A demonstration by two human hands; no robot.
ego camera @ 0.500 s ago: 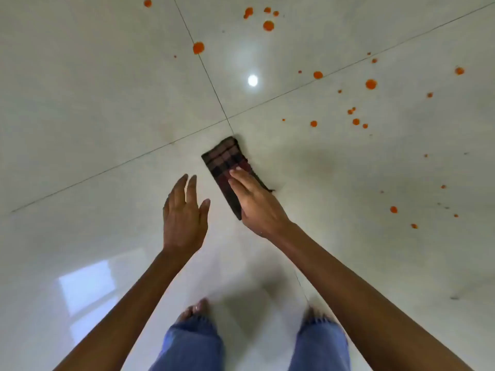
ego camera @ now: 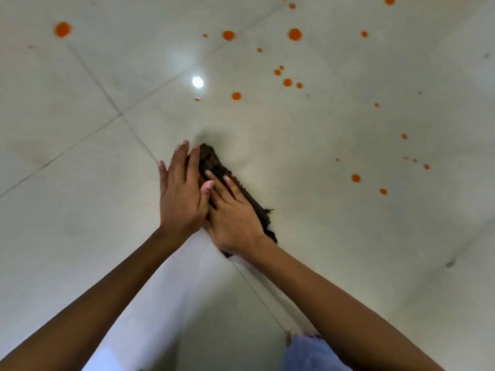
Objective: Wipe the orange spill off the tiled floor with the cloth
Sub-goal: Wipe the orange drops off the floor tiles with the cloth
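A dark checked cloth (ego camera: 214,162) lies folded on the pale tiled floor (ego camera: 80,236) in the middle of the view. My right hand (ego camera: 233,212) lies flat on top of it, fingers pointing up and left. My left hand (ego camera: 182,191) presses against the cloth's left side, fingers straight and together, its thumb touching my right hand. Most of the cloth is hidden under the hands. Orange drops of spill (ego camera: 294,34) are scattered over the floor above and to the right of the cloth, the nearest one (ego camera: 236,96) a short way beyond its far end.
Grout lines cross just left of the cloth (ego camera: 122,113). A bright lamp reflection (ego camera: 197,82) shines on the tile beyond the cloth. My right foot and a blue jeans leg (ego camera: 308,349) show at the bottom. A faint smear marks the tile at left (ego camera: 29,153).
My left hand has come off the bare floor and joined the right on the cloth. The view has shifted, so the cloth and drops sit closer and lower.
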